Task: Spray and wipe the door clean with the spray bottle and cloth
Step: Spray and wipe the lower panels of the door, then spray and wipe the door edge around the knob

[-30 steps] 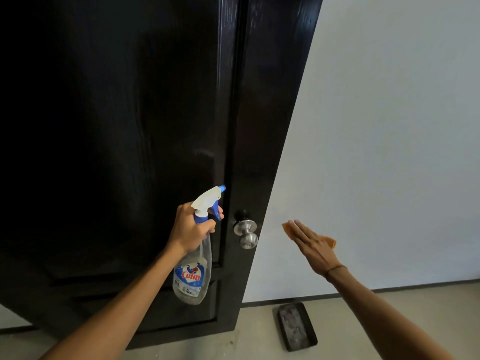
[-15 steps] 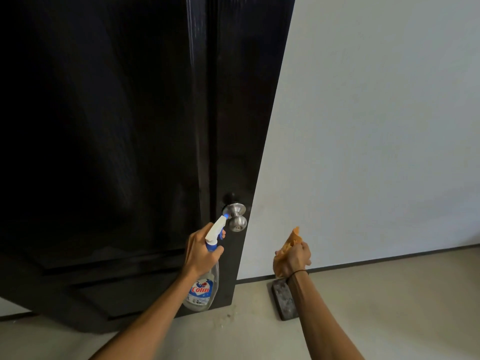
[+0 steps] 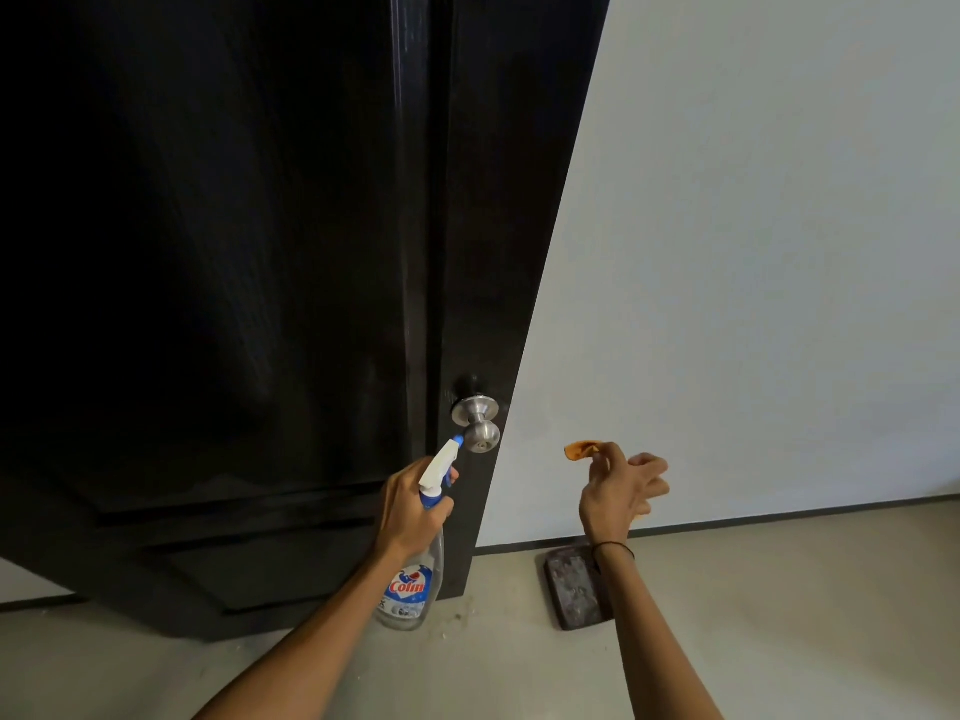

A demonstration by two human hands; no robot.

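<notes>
Left hand point(image 3: 410, 511) wrapped round neck of spray bottle point(image 3: 415, 574), nozzle just below door point(image 3: 260, 304) knob point(image 3: 478, 423). Right hand point(image 3: 618, 493) pinching orange cloth point(image 3: 582, 449), other fingers loose. Bottle rigid, probably light; cloth soft, limp, best bunched.

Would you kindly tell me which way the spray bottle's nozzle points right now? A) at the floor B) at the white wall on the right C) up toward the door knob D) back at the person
C: the left hand grips the spray bottle, its nozzle tip just below the door knob.
</notes>
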